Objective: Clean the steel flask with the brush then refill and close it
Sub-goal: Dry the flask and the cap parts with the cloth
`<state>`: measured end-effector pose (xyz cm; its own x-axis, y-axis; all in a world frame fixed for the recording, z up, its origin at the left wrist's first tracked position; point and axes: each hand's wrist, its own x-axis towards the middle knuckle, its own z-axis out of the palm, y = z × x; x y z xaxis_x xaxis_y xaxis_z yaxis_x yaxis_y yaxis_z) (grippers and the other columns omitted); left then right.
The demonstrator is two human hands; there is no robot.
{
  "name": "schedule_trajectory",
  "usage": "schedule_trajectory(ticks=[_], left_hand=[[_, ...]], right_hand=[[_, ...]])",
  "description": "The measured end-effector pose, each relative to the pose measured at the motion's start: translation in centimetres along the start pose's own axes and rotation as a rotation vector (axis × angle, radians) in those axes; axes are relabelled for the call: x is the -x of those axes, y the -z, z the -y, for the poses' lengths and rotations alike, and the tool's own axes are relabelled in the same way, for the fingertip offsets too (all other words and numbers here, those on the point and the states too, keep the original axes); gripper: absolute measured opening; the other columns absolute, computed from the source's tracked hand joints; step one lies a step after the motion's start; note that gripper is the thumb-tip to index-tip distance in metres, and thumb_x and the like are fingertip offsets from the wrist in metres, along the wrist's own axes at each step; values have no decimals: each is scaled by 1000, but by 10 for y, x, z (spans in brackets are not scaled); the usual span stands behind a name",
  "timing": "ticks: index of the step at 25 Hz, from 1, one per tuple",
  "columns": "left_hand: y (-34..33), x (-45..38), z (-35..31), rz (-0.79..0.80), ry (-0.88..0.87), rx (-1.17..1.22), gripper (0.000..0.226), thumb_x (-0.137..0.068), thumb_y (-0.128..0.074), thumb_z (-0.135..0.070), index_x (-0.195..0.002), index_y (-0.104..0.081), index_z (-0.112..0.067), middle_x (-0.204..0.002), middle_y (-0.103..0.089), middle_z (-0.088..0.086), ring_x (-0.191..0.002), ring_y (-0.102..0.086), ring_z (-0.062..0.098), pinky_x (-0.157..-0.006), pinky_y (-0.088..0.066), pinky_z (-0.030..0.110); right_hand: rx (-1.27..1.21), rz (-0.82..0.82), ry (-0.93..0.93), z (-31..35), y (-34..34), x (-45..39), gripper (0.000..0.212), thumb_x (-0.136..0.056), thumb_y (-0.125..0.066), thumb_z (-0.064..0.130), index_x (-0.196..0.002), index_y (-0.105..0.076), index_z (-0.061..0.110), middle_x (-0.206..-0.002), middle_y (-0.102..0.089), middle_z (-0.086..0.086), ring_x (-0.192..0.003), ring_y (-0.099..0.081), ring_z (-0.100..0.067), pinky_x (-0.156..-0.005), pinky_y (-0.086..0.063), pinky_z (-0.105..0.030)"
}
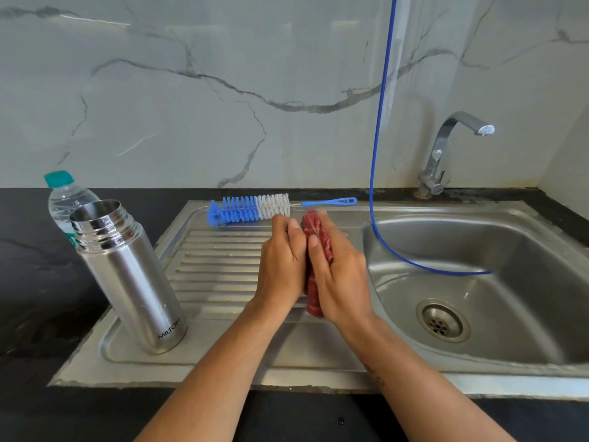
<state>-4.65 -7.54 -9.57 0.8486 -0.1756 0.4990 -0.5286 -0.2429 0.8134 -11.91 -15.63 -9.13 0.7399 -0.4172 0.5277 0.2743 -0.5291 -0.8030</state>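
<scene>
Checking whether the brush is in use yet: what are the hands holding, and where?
Not the brush. Both hands, left and right, press a red cloth between their palms.

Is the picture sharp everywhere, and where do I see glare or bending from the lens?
Head view: mostly sharp, MILTON on the steel flask is readable; bright glare streaks run down the flask and across the sink basin; the wide lens tilts the flask and curves the counter edge; lighting is soft, with faint shadows under the left hand and right hand pressing a red cloth.
</scene>
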Motion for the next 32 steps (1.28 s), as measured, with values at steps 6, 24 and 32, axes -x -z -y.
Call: schedule_trajectory(ticks=[6, 24, 32], left_hand=[[5, 6, -2, 117, -201, -2, 17, -107, -41, -32, -101, -45, -17, -67, -53, -11, -57, -56, 3, -51, -38, 12], [93, 25, 48, -6, 398, -361, 80, -80, -87, -24, -146, -41, -22, -118, -61, 0, -118, -57, 21, -93, -44, 32], [94, 22, 54, -37, 460, -358, 91, -79, -88, -24, -150, -32, -21, -138, -58, 10, -131, -54, 28, -105, -45, 40]], right_hand=[[-335, -46, -234, -6, 5, -12, 28, -108, -49, 28, -113, -75, 20, -98, -78, -2, -95, -74, -20, -90, -57, -48], [-773, -270, -612, 2, 27, -23, 29, -108, -49, 23, -91, -69, 11, -67, -75, -1, -64, -74, -19, -64, -58, -31], [-894, -302, -725, -4, 30, -27, 25, -106, -51, 25, -107, -70, 9, -89, -77, -12, -73, -77, -25, -59, -59, -32]])
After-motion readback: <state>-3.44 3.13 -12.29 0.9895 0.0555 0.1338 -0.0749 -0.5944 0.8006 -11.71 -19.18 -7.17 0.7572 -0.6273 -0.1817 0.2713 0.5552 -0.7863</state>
